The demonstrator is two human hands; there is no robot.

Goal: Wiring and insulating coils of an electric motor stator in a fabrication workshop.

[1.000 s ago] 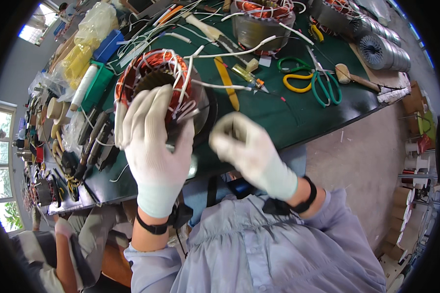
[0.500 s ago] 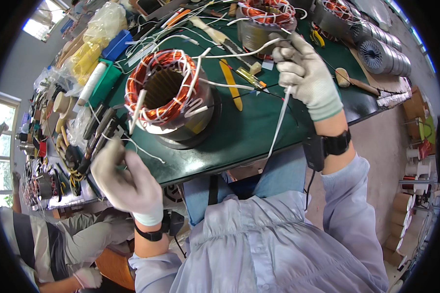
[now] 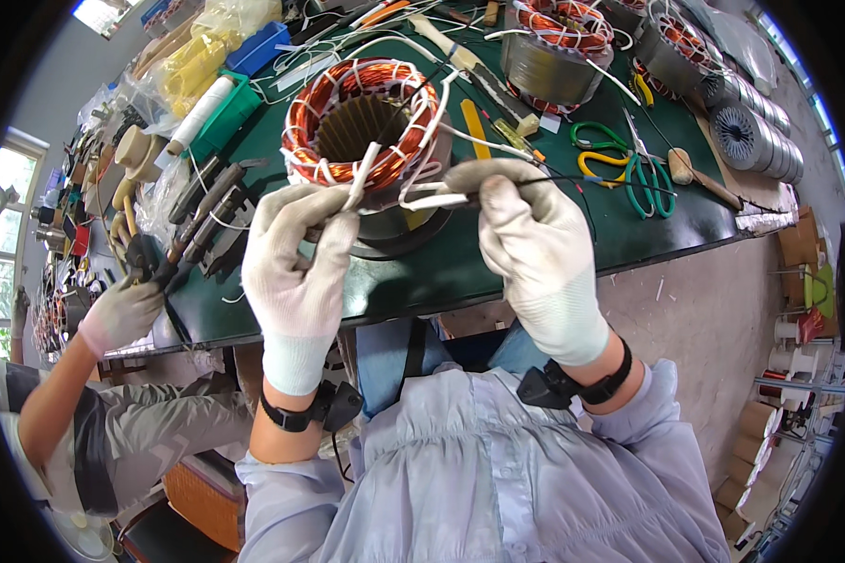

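Observation:
A stator (image 3: 377,183) with orange-red copper windings, laced in white, stands on the green-topped table just beyond my hands. My left hand (image 3: 300,263) is closed at the stator's near left side, pinching a short white sleeve (image 3: 362,174) that points upward. On the near right side, my right hand (image 3: 542,258) is closed on a black wire (image 3: 610,181), which runs out to the right past the fingers. A white-sleeved lead (image 3: 437,201) from the stator reaches the right fingertips; its exact contact with the black wire is hidden.
Right of the stator lie scissors (image 3: 646,174), a yellow strip (image 3: 475,129) and a mallet (image 3: 704,175). Other stators (image 3: 554,70) stand behind. A green bin (image 3: 227,117) is at the back left. At left, a co-worker's gloved hand (image 3: 122,317) holds dark-handled tools (image 3: 192,239).
My right hand has come left and nearer, down to the stator. My left hand has risen rightward and now holds the white sleeve. The co-worker's hand has moved up onto the tools.

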